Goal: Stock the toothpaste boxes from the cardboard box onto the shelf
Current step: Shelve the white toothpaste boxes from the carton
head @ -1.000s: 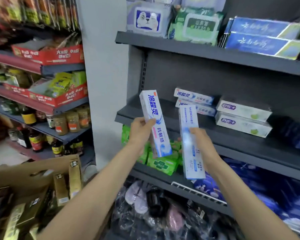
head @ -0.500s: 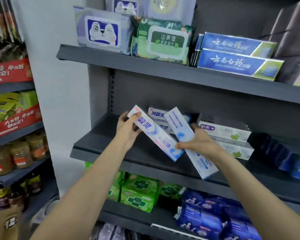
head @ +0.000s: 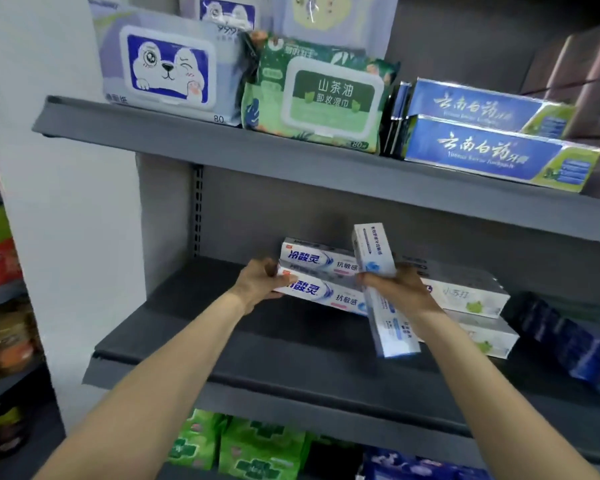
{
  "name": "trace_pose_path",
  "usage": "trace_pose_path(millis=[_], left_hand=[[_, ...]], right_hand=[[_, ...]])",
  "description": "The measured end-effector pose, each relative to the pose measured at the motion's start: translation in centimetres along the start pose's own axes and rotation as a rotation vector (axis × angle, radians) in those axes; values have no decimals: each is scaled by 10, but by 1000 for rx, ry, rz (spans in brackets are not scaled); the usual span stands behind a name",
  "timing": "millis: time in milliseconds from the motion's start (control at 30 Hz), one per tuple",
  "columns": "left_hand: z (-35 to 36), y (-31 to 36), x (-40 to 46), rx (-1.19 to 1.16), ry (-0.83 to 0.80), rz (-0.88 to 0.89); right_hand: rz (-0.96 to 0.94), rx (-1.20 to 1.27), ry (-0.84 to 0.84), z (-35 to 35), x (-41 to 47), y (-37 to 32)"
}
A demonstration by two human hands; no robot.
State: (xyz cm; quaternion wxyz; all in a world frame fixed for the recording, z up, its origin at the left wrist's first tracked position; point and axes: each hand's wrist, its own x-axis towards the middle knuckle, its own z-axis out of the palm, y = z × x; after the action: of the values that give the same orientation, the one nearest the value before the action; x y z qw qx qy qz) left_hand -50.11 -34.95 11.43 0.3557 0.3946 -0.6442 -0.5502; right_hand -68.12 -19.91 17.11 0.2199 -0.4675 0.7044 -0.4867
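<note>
My left hand (head: 262, 282) grips the left end of a white-and-blue toothpaste box (head: 326, 294) lying level, in front of a stack of matching boxes (head: 317, 259) on the grey middle shelf (head: 257, 355). My right hand (head: 400, 289) holds a second white-and-blue toothpaste box (head: 383, 299) by its middle, standing almost upright and tilted, over the shelf. The cardboard box is out of view.
White toothpaste boxes with green leaves (head: 471, 296) are stacked right of my right hand, dark blue packs (head: 565, 344) farther right. Wet-wipe packs (head: 167, 67) and blue toothpaste boxes (head: 499, 150) fill the upper shelf (head: 291, 150). Green packs (head: 253, 448) sit below.
The left hand's box has swung from slanted to level and gone in front of the shelf's stack. The right hand's box has turned more upright. The view has moved closer.
</note>
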Motion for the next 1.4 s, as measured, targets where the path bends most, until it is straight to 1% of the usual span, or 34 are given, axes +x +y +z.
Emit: trace_pose_path(millis=[33,67,133,167,233,267,333,367,433,467,533,600,667,700,800,867,933,1000,1100,1200,1233,1300,1333,1400], left_hand=[[4,-2,6,89,29,15],[8,-3,11,252,83,32],[14,-2,14,584,247,31],[18,-1,14,664,277,28],[24,0,16,688,252,40],[25,1,17,678,267,64],[25,4,18,586,305,195],[24,7,18,500,274,302],[23,19,9,373,101,495],[21,26,4,356,9,538],[13,37,-1,346,-128,519],[1,42,0,326,-217,458],[-7,45,2,326,-218,441],[-9,45,3,319,-187,446],[-11,47,8,342,-32,454],[-9,44,13,368,100,456],[-6,40,19,368,181,435],[0,38,23,359,219,412],[8,33,30,342,270,397],[19,25,39,390,281,305],[24,21,41,469,284,250],[31,13,39,748,292,162],[31,9,37,845,289,164],[26,5,34,914,267,226]], right_hand=[[-3,46,-4,0,1,2],[-4,69,5,1,3,5],[14,98,11,1,9,8],[39,123,4,2,13,9],[155,247,-75,2,19,8],[209,313,-135,2,21,6],[265,389,-240,2,22,2],[282,408,-262,2,24,3],[311,405,-316,3,27,3],[321,363,-335,4,27,1],[349,243,-400,6,31,-3],[328,164,-498,8,36,-5],[259,75,-542,9,42,-8],[194,1,-531,10,44,-11],[-106,-249,-452,11,48,-25],[-237,-340,-413,10,57,-29],[-334,-469,-337,10,70,-26],[-378,-643,-217,15,80,-19],[-409,-836,-124,25,77,-14],[-419,-1039,20,35,77,-5],[-414,-1108,35,39,76,0],[-401,-1203,34,49,76,18],[-383,-1220,42,53,75,25],[-355,-1212,63,59,75,30]])
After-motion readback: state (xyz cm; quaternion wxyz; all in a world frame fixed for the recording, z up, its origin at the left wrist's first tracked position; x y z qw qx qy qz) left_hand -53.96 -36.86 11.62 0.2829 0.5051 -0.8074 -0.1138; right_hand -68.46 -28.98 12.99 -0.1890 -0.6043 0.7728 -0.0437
